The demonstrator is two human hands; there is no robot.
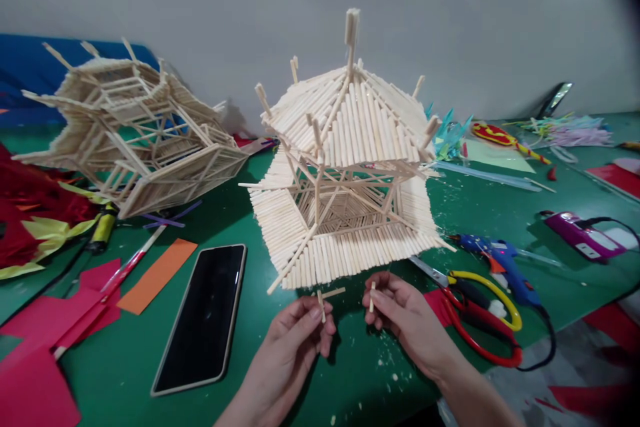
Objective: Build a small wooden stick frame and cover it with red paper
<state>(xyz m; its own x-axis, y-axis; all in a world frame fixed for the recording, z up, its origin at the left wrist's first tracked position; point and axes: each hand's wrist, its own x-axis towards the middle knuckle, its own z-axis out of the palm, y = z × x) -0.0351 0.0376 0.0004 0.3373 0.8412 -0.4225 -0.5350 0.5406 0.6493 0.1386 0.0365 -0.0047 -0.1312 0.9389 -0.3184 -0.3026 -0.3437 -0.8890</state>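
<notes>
A pavilion model (370, 120) built of thin wooden sticks stands in the middle, with a pointed roof and a wide lower eave. Just in front of its eave, my left hand (297, 333) is closed on short wooden sticks (333, 293), one roughly upright and another pointing right. To the right, my right hand (403, 313) pinches a single short stick (372, 297) between thumb and fingers. The two hands are apart, and neither appears to touch the model. Scissors (480, 320) with red and yellow handles lie beside my right hand.
A second stick structure (145, 140) rests tilted at the left. A phone (203, 320) and an orange paper strip (157, 277) lie left of my hands. At the right are a blue glue gun (500, 260) with its cord and a purple device (583, 233). Red paper (60, 320) covers the left front.
</notes>
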